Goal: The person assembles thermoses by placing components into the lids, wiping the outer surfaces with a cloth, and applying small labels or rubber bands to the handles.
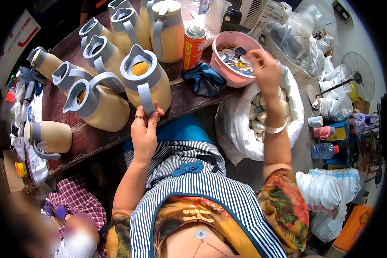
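Striped apron [202, 182], worn by the person, nearest the camera; a blue bow sits at its front.

Left hand [144, 135]: fingers curled in a nearly closed pinch, thumb against the lower end of a grey handle [145, 99]. The handle faces the person, which likely makes it the easiest point for steadying the piece.

Held jug [160, 88]: cream body, grey collar and spout, at the front edge of the desk [84, 150], probably so placed for short reach. Base contact not clearly shown.

Other jugs [109, 109]: similar cream and grey pieces, grouped behind and left of the held one, perhaps to keep the front right free.

Right hand [265, 69]: raised at the right rim of the pink basin [230, 77]; fingers bent and partly gathered, blurred. Whether they grip anything, cannot tell.

Basin contents: loose discs and gold-coloured bits [241, 60], apparently gathered in one vessel against scattering.

White sack [236, 129]: mouth spread wide beside the desk, below the right forearm; pale rounded pieces [259, 115] inside, seemingly kept within arm's reach.

Orange spray can [193, 48]: upright, between jugs and basin; blue-and-black cloth [205, 80] just in front.
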`<state>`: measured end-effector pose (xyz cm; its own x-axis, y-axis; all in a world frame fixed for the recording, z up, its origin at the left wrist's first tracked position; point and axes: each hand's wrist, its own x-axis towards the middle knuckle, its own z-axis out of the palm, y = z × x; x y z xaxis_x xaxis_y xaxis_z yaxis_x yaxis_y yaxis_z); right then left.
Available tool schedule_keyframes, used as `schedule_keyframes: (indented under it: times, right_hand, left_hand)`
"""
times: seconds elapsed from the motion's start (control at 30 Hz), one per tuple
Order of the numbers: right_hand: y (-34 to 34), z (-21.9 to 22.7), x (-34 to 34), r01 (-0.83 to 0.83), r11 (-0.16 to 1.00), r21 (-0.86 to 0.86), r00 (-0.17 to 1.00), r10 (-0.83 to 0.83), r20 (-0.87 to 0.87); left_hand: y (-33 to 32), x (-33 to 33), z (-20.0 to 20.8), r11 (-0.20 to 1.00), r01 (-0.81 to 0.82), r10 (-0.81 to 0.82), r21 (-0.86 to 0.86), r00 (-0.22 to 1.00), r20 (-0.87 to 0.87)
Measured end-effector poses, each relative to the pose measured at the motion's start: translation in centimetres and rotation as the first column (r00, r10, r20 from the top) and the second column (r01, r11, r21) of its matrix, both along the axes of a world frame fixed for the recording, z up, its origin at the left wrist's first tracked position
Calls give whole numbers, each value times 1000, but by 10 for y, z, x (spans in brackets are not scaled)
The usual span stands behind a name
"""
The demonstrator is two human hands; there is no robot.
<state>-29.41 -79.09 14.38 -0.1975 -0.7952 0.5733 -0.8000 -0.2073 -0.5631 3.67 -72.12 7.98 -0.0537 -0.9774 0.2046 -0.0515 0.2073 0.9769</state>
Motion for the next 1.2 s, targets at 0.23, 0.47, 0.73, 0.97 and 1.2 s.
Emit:
schedule_keyframes:
  times: [0.23,0.47,0.73,0.97,1.2]
  right_hand:
    - [-115,-63,-85,149,868,474,916,60,-397]
    - [-139,-64,-27,63,833,550,928,153,-338]
    - [-141,-78,-64,-56,823,565,998,43,36]
    - [-60,0,-44,-439,872,217,824,294,485]
    - [78,4,132,-759,641,117,621,766,-165]
  left_hand:
    - [2,-6,-12,999,44,-43,12,994,-103]
    - [1,4,-7,997,59,-57,44,998,-40]
    - [-7,5,-14,996,90,-91,-10,993,-70]
    - [6,13,-15,778,-229,361,-585,925,117]
    - [27,1,22,913,254,-170,-319,948,268]
